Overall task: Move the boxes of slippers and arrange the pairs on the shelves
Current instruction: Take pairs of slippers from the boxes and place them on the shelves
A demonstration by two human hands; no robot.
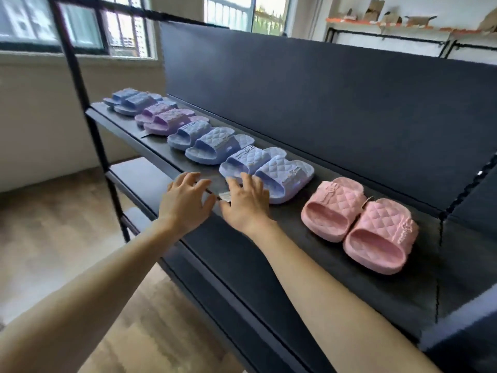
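Observation:
A dark shelf [282, 224] carries a row of quilted slipper pairs. From far left to near right stand a blue pair [129, 102], a purple pair [164, 118], a blue pair [207, 142], a lilac-blue pair [269, 170] and a pink pair [360, 224]. My left hand [185, 203] hovers over the shelf's front edge with fingers spread and holds nothing. My right hand [246, 201] reaches just in front of the lilac-blue pair, fingers loosely bent near its heels, over a small white tag [225, 196]. No boxes are in view.
The shelf unit has a black metal frame post [88, 111] at left and lower shelves [139, 173] beneath. Wooden floor [53, 238] lies to the left. Windows [80, 25] are behind, and another rack [403, 30] stands at the far right.

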